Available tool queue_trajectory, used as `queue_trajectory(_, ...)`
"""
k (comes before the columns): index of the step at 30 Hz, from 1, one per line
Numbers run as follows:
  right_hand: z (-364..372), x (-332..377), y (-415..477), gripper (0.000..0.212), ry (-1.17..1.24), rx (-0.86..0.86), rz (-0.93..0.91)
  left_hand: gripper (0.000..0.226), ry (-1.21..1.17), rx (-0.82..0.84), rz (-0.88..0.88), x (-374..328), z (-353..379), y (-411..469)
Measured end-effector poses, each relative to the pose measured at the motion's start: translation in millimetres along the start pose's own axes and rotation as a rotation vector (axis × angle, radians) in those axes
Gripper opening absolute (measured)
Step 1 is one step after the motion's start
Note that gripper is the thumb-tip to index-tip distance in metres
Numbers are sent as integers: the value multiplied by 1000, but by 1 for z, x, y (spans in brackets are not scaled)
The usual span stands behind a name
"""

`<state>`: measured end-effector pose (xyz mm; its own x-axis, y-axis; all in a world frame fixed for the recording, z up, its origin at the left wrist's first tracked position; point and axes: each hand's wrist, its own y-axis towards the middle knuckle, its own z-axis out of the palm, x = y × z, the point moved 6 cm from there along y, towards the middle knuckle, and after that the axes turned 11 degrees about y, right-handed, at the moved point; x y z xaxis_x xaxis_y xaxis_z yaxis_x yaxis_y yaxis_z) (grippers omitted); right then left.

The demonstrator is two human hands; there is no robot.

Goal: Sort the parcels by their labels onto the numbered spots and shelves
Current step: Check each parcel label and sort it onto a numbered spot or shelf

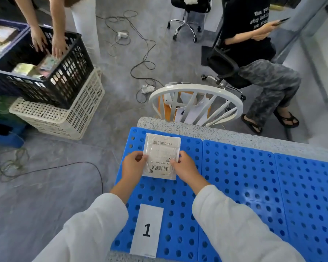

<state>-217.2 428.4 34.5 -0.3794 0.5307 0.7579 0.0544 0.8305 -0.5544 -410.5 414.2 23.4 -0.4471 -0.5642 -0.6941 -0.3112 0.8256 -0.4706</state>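
While the speckled table carries 3 blue perforated panels, 1 black crate w/ several packets sits atop 1 cream crate at left, another person's 2 hands inside it. 1 paper card marked "1" lies at the leftmost panel's near end. 1 flat parcel, label up, is over that panel's far end, left grip & right grip each pinching a side edge.

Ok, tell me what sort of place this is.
Probably a makeshift parcel-sorting station in an office-like room: a barcoded parcel is held over blue perforated panels, a card marked 1 lies on them, and a black crate nearby holds more packets.
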Motion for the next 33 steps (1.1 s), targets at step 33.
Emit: queue_trajectory(33,-130,37,-87,47,-149,-139,-168,43,568,104,617,-161,-5,-64)
